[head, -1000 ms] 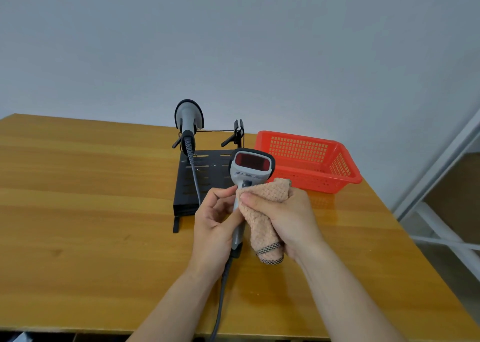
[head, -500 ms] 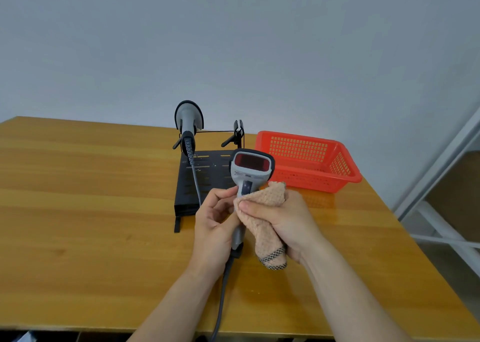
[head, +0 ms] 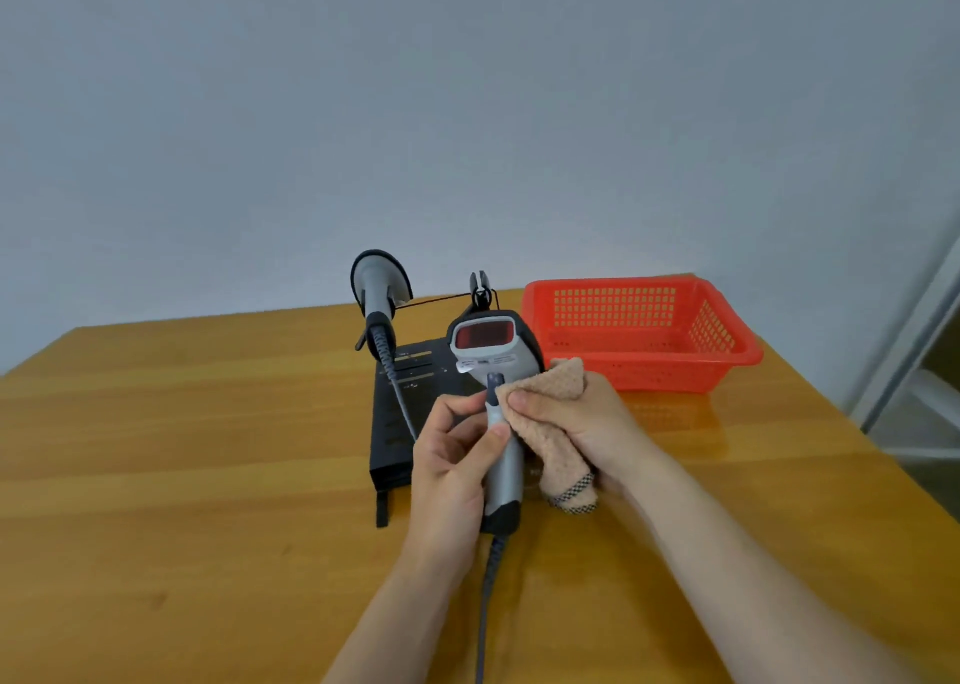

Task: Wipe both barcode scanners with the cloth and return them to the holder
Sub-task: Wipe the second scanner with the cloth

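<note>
My left hand (head: 452,465) grips the handle of the grey handheld barcode scanner (head: 485,350), held upright at the near side of the black metal holder (head: 395,423). My right hand (head: 576,423) clamps the beige knitted cloth (head: 550,387) against the handle's right side. The second grey scanner (head: 376,288) sits in the holder's far left cradle.

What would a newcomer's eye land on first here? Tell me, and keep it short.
First, the barcode scanner in the centre, its red window facing the camera, gripped by the left hand while the right hand presses a tan cloth against its handle. Next, the bright red basket at the right rear of the wooden table. Behind the hands, a second scanner sits in the black holder.
</note>
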